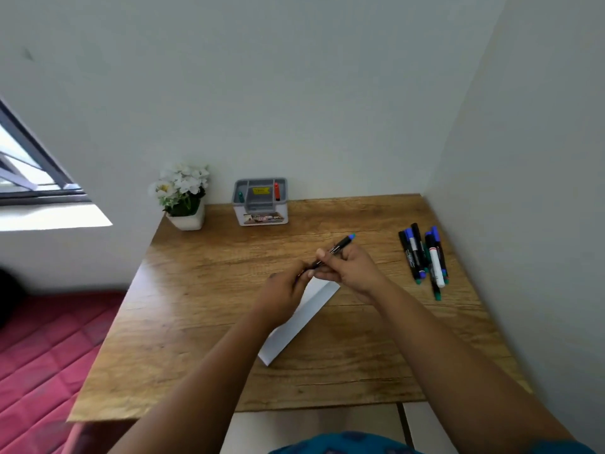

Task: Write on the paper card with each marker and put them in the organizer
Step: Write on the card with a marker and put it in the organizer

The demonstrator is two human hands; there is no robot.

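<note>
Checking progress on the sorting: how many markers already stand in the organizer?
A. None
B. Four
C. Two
C. The organizer holds a green marker on its left side and a red marker on its right, nothing more.

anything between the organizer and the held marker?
Head view: only bare table between the organizer and the marker both hands hold.

Bare table [209,290] ahead to organizer [261,204]; plant pot [187,217] left, marker pile [424,257] right.
</note>
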